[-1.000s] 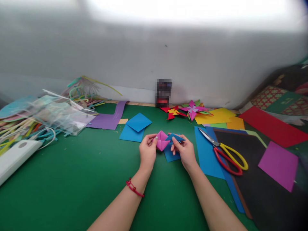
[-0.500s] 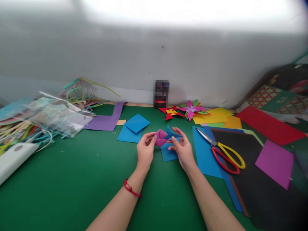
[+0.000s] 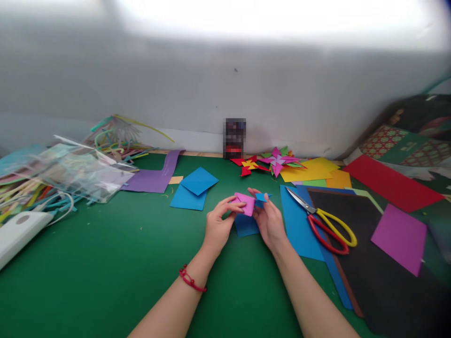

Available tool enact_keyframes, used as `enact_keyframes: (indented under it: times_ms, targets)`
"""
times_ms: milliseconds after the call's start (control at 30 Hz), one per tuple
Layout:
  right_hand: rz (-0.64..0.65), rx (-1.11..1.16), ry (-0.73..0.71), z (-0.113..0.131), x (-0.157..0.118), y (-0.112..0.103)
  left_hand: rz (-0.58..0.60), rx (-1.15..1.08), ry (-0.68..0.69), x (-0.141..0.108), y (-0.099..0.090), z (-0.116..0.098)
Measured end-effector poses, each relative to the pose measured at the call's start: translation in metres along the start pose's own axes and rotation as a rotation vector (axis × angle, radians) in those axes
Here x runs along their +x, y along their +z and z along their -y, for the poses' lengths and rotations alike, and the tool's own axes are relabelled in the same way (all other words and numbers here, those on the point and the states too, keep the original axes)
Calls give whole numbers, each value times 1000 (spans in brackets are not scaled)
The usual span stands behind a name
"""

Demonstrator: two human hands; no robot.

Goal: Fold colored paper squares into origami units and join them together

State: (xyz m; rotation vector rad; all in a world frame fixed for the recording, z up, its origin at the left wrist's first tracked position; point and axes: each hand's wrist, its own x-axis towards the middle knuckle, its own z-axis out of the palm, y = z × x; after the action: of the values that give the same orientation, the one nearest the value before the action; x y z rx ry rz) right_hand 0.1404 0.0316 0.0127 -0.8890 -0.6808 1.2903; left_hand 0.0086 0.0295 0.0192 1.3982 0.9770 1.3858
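Observation:
Between the thumb and fingers of my left hand (image 3: 220, 223) is a folded pink paper piece (image 3: 248, 205), held above the table. My right hand (image 3: 271, 220) grips a folded blue paper piece (image 3: 261, 197), whose pointed tip sticks out to the right past the thumb. The two pieces are close together; whether they are joined I cannot tell. Under the hands a blue paper square (image 3: 245, 226) lies on the green table (image 3: 148, 281), partly hidden by the fingers. Two more blue squares (image 3: 199, 181) overlap to the left.
Red-and-yellow-handled scissors (image 3: 324, 220) lie on a black board (image 3: 359, 225) and blue sheets at right. Folded paper stars (image 3: 249, 165) rest by the wall among yellow sheets (image 3: 310, 170). Paper strips, a clear plastic bag (image 3: 102, 173) and a white power bank (image 3: 21, 232) occupy the left.
The pink piece has been turned and moved slightly right, with my left fingers now over its front. My right hand has tilted the blue piece, so less of it shows.

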Motion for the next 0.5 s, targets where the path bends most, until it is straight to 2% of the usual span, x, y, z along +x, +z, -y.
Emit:
enact_keyframes:
  times_ms: [200,300,367,433,500]
  targets:
    - [25,-6,-18,-2,0,-2,39,49,36,-1,-4,1]
    - [22,-35,-34,-4,0,-2,-47,-32,8,1,-2,4]
    - [27,-49,-44,-5,-1,0,-130,-118,-54,3,0,9]
    - [41,-63,-55,-4,-3,2,-81,-211,-197,6,1,16]
    - [51,-90,-61,-4,-3,3,-10,-263,-275,9,0,21]
